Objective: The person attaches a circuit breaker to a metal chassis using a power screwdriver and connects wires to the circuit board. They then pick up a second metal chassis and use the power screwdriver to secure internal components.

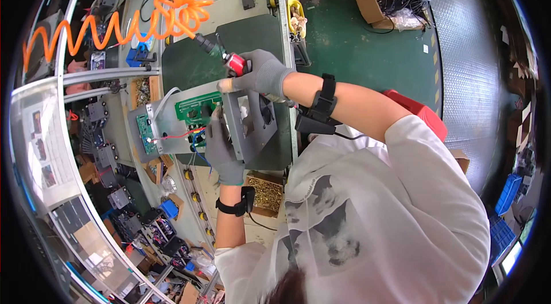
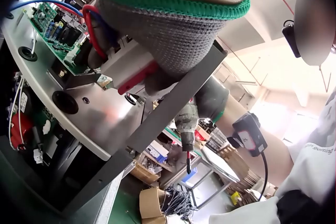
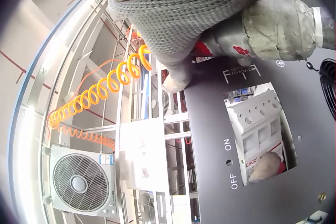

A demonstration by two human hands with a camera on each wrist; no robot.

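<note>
White breaker [image 3: 258, 116]'s sitting behind the cutout in the grey panel [image 3: 215, 113], left hand [image 1: 222, 146] wrapped round it from the back, about 8 o'clock from the panel in the head view. Right hand [image 1: 261, 71]'s at 12, gripping the air driver [image 3: 281, 27], bit toward 4. Green circuit board [image 1: 198, 103]'s at 9, orange hose [image 1: 182, 10] at 11. Looks like lining-up stage; next move wants breaker square and steady before driving.

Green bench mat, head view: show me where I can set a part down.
Bare: top of the mat, between orange hose, red tool and side rail; also a smaller lower patch between gray panel and side rail. Crowded: the middle, where left hand, right hand, circuit board and wires gather.
</note>
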